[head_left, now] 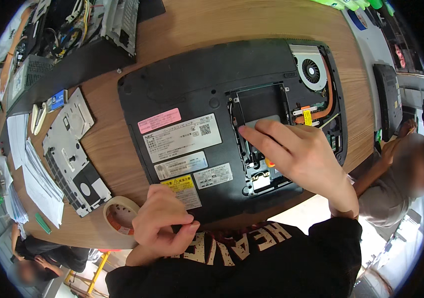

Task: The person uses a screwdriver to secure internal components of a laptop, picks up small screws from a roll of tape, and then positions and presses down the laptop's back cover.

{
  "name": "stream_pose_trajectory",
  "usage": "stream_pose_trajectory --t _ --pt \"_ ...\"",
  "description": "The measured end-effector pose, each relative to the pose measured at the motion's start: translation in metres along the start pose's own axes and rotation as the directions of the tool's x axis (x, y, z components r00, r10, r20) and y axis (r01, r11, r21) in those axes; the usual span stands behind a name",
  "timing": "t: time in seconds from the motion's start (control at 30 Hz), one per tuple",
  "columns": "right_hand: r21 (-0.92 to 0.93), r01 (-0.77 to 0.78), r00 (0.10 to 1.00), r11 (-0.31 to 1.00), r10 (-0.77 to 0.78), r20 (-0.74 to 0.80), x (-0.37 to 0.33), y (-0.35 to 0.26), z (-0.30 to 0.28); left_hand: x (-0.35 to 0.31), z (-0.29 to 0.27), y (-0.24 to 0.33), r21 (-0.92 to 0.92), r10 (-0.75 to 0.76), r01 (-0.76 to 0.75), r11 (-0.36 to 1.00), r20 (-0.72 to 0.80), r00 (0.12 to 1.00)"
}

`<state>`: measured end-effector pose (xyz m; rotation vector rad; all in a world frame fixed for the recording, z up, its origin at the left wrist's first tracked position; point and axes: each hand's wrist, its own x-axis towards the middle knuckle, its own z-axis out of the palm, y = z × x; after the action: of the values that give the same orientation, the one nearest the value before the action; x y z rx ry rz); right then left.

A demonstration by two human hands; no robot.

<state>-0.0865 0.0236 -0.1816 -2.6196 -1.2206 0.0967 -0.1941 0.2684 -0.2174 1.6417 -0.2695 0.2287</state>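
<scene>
Laptop (pixel 172 94) is belly-up on the desk (pixel 212 20), right in front of me near the close edge, prob. so its underside faces up & both hands can get at it. The open bay (pixel 259 99) is right of ctr, w/ a dark metal frame round it; fan (pixel 312 71) & copper heat pipe (pixel 328 102) are bare in the upper R corner.

My R hand (pixel 291 151) is over the bay, fingers bent, index tip at the frame's L rail. Looks like a fine, fingertip-only reach, prob. b/c there's little room in there. Can't tell if it's got hold of anything; palm & thumb are hidden.

My L hand (pixel 165 218) is half-curled over the laptop's near edge, just by the yellow label (pixel 187 193), thumb & index tips v. close or touching. Might be a tiny pc. b/w them, can't tell. Seems kept low & off to the side, so it doesn't block my view of the bay.

Metal-&-black panel (pixel 73 154) is on the desk to the L, apart from the laptop, presumably out of the way but w/in reach. Tape roll (pixel 128 202) lies flat just beside it, papers (pixel 43 181) further L.
</scene>
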Motion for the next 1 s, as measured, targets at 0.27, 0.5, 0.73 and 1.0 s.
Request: stream_pose_trajectory --t 0.27,0.5,0.73,1.0 --pt "0.069 -0.017 1.0 0.997 0.016 0.009 0.003 0.003 0.006 0.003 -0.001 -0.003 -0.009 -0.035 0.035 0.999 0.058 0.998" --pt "0.166 0.012 1.0 0.986 -0.008 -0.026 0.003 0.006 0.009 0.002 -0.003 -0.003 0.004 -0.04 0.04 0.999 0.079 0.996" --pt "0.195 0.009 1.0 0.981 -0.007 -0.012 0.002 0.01 0.012 0.002 -0.003 -0.003 0.016 -0.053 0.052 0.999 0.095 0.994" --pt "0.208 0.008 0.999 0.978 0.0 -0.038 0.004 0.011 0.015 0.001 -0.001 -0.005 0.011 -0.046 0.045 0.999 0.077 0.996"
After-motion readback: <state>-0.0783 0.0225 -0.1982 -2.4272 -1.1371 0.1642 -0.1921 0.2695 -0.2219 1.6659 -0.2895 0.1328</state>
